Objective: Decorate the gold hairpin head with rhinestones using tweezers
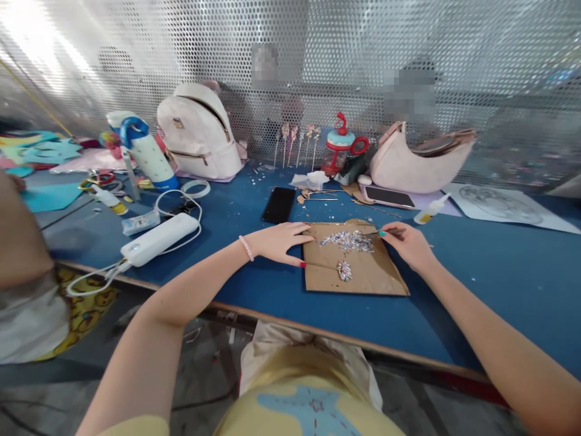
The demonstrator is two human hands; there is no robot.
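Observation:
My left hand (282, 241) lies with spread fingers at the left edge of a piece of cardboard (358, 286). Its thumb is by the end of a thin stick (321, 265), whose other end carries a clump of shiny rhinestones (344, 270); whether the thumb presses the stick I cannot tell. Higher on the cardboard is a loose pile of small glittering rhinestones (348, 241). At the cardboard's upper right, my right hand (408, 247) is closed on thin dark tweezers (373, 233), their tips reaching the pile's right side.
Behind the cardboard lie a black phone (278, 204), hairpin-like sticks (320, 198) and another phone (389, 197). A glue bottle (431, 209) stands to the right. On the left are a white power strip (158, 239) and backpack (200, 133). Another person's arm (22, 230) shows at far left.

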